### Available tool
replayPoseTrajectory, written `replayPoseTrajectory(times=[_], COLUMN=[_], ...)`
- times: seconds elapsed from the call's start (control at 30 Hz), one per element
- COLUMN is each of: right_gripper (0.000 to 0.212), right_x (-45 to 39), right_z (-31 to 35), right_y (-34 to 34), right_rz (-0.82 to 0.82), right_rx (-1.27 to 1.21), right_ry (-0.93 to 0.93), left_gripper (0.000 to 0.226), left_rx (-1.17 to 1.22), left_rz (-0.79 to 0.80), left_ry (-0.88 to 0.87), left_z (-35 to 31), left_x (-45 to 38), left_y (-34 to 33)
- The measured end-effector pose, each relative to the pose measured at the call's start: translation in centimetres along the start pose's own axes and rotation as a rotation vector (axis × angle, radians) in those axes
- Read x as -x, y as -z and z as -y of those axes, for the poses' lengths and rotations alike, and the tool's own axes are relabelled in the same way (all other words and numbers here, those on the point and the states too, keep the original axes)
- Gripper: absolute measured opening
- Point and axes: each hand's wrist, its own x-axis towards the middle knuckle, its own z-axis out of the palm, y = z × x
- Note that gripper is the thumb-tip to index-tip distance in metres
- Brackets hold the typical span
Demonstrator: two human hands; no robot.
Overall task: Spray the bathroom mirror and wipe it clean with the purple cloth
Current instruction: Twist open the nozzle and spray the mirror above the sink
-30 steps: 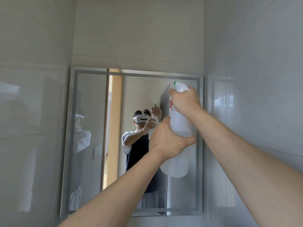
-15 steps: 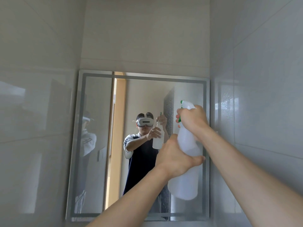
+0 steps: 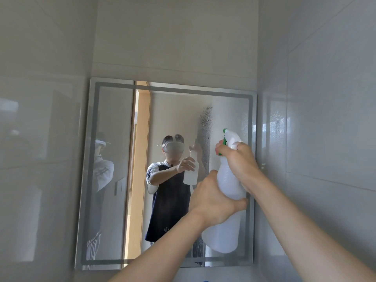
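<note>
A square mirror (image 3: pixel 114 180) with a frosted border hangs on the tiled back wall. Spray droplets cover its right part around (image 3: pixel 205 123). I hold a white spray bottle (image 3: pixel 227 224) with a green nozzle upright in front of the mirror's right side. My left hand (image 3: pixel 211 200) wraps the bottle's body from the left. My right hand (image 3: pixel 238 161) grips its neck and trigger head. The nozzle points left, toward the glass. No purple cloth is in view. The mirror reflects a person holding the bottle.
Glossy grey tiled walls close in on the left (image 3: pixel 40 139) and right (image 3: pixel 325 139), with the right wall very near the bottle. A small blue object (image 3: pixel 206 280) peeks in at the bottom edge.
Both hands and the bottle have dropped lower against the mirror. The mirror's whole top edge and more wall above it have come into view.
</note>
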Motion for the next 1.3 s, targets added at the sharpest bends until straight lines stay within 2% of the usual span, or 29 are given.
replayPoseTrajectory(times=[0.17,0.27,0.37,0.5,0.6,0.7,0.8,0.9,1.07,1.2,1.3], right_gripper=[0.028,0.028,0.018,0.005,0.004,0.005,0.008,0.008,0.010,0.020,0.008], right_x=[1.1,1.3,1.6,2.1,2.4,2.8,3.5,4.8,6.9,7.4,7.3], right_z=[-2.0,-2.8,-3.8,-4.6,-4.7,-4.5,-4.5,-5.6,-8.9,-10.0,-10.2], right_y=[-1.3,-2.0,-2.5,-2.9,-3.1,-3.2,-3.2,-3.1,-2.8,-2.7,-2.5], right_rz=[-0.038,-0.004,-0.007,-0.047,-0.048,-0.038,-0.023,-0.001,0.027,0.022,0.008], right_rx=[0.041,0.093,0.144,0.204,0.190,0.128,0.085,0.072,0.089,0.066,0.037], right_ry=[0.018,-0.019,-0.085,-0.081,-0.068,-0.055,-0.044,-0.089,-0.180,-0.210,-0.206], left_gripper=[0.067,0.066,0.070,0.049,0.045,0.050,0.073,0.086,0.084,0.075,0.068], left_rx=[0.008,0.039,0.039,0.022,0.020,0.053,0.179,0.315,0.273,0.264,0.261], left_rz=[0.012,0.043,0.040,0.031,0.013,-0.013,-0.047,-0.004,0.095,0.115,0.115], left_ry=[0.027,0.043,0.044,0.082,0.089,0.068,0.058,0.119,0.215,0.235,0.234], left_z=[1.0,2.0,2.7,3.4,3.6,3.8,4.7,7.2,10.1,10.0,9.9], left_x=[0.6,1.3,2.1,3.0,3.3,3.7,5.0,7.6,9.9,10.4,10.6], left_y=[-0.4,-0.7,-1.0,-1.3,-1.3,-1.1,-1.6,-3.0,-4.9,-5.2,-5.1])
